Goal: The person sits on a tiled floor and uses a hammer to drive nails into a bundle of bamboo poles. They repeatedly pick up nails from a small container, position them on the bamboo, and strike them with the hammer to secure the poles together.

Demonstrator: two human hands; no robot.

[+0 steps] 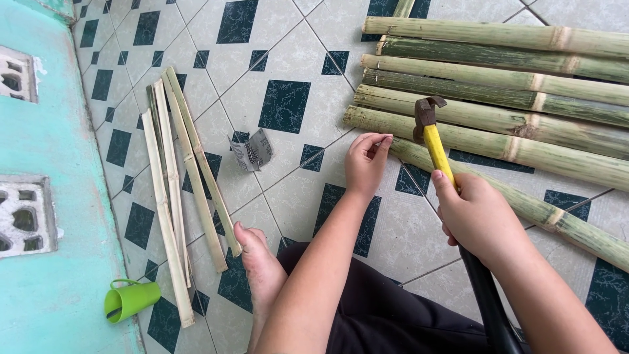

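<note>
My right hand grips a claw hammer with a yellow and black handle, its rusty head raised just above the bamboo. My left hand pinches something small, probably a nail, against the end of a slanted bamboo pole. Several green bamboo poles lie side by side on the tiled floor beyond my hands.
A bundle of split bamboo strips lies to the left, next to my bare foot. A crumpled grey wrapper sits on the tiles. A green plastic cup lies tipped by the turquoise wall.
</note>
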